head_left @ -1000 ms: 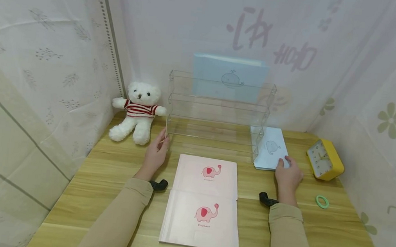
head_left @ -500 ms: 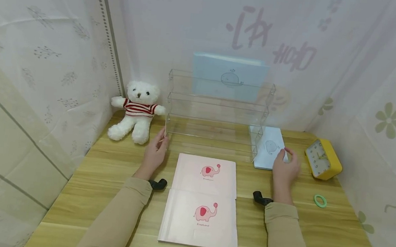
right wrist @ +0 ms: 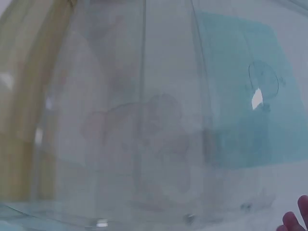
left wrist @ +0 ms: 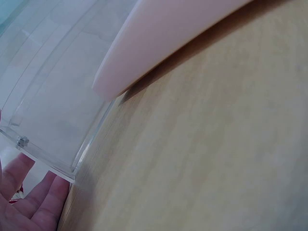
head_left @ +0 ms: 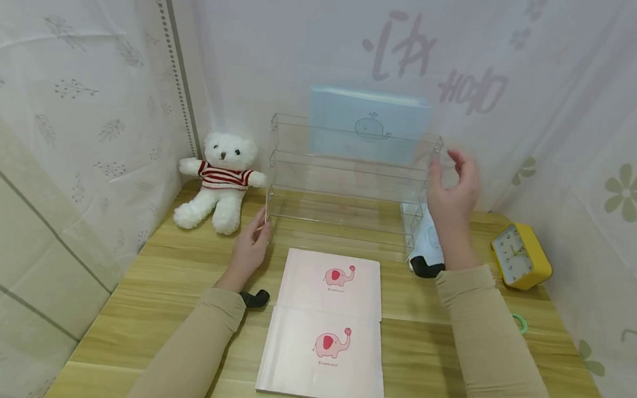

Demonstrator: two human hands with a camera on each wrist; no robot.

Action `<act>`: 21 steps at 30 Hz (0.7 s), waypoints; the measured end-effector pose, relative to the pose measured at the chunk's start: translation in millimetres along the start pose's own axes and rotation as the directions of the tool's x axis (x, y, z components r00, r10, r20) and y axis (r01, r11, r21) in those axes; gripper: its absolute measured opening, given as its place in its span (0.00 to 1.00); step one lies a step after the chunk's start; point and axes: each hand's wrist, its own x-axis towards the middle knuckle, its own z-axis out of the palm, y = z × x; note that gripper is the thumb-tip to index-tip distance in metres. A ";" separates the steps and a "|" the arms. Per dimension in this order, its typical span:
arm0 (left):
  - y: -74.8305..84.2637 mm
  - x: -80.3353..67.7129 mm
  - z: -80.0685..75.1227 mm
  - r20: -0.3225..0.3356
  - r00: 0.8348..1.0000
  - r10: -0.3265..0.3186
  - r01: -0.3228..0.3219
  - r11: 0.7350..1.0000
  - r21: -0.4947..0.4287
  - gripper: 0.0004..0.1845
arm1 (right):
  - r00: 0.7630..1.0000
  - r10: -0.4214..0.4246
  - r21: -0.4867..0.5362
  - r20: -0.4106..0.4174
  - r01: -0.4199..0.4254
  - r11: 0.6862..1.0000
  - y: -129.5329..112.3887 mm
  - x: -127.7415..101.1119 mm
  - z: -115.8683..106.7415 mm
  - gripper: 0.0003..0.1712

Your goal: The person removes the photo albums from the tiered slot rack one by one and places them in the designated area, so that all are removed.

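A clear acrylic tiered rack (head_left: 345, 214) stands at the back of the table. At its left side my left hand (head_left: 250, 243) grips the side panel's lower front edge, thumb on one side and fingers on the other. In the left wrist view several fingers (left wrist: 45, 199) show behind that panel. My right hand (head_left: 456, 189) is raised by the rack's upper right corner, thumb and fingers apart with nothing between them. Its fingertips (right wrist: 292, 222) barely enter the right wrist view. A light blue whale-print book (head_left: 336, 121) stands upright in the rack's top tier.
Two pink elephant-print books (head_left: 300, 343) lie in front of the rack. A pale whale-print book (head_left: 422, 239) lies by its right side, partly hidden by my right arm. A teddy bear (head_left: 223, 178) sits left, a yellow alarm clock (head_left: 521, 254) right, near a green ring (head_left: 522, 323).
My right hand has left the pale whale-print book on the table and moved up and back to the rack's upper right corner. My left hand stays on the rack's left side.
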 end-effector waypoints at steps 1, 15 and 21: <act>-0.4 0.7 -1.1 -0.003 1.000 0.001 -0.001 1.000 -0.001 0.30 | 0.999 -0.038 -0.012 0.033 0.038 0.999 -5.8 8.7 5.3 0.27; -2.1 2.2 1.6 0.008 1.000 0.000 0.000 1.000 -0.011 0.32 | 0.911 -0.232 -0.209 0.340 0.314 0.926 -53.5 78.9 49.8 0.38; -2.6 0.9 2.5 -0.008 1.000 0.015 -0.015 1.000 -0.012 0.31 | 0.890 -0.110 -0.241 0.442 0.236 0.941 -59.5 93.3 50.6 0.42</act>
